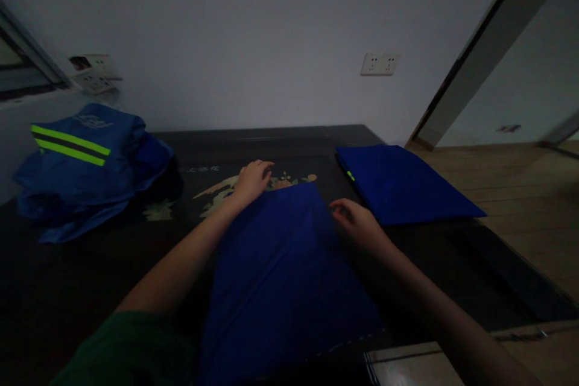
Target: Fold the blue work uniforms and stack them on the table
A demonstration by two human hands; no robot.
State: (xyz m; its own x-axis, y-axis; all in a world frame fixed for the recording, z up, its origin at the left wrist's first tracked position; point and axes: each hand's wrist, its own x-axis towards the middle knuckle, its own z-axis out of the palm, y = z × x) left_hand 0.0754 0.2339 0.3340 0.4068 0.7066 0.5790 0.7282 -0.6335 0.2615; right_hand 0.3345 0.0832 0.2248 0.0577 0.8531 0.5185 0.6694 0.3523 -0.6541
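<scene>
A folded blue cloth item point(284, 271), perhaps a garment, lies in front of me on a dark table point(253, 140) with a painted flower pattern. My left hand point(254, 180) rests at its far left corner, palm down, the fingers loosely stretched and the fingertips partly hidden. Just beyond the cloth's right edge hovers my right hand point(357, 220), its fingers loosely curled and apart, with nothing seen in them. To the right of it lies another flat folded blue item point(402, 184) with a small yellow-green strip at its left edge.
At the left, a crumpled heap of blue garments point(85, 157) shows yellow-green reflective stripes. Behind the table stands a white wall with a socket plate point(379, 64). Wooden floor point(488, 175) shows beyond the table's right edge. The scene is dim.
</scene>
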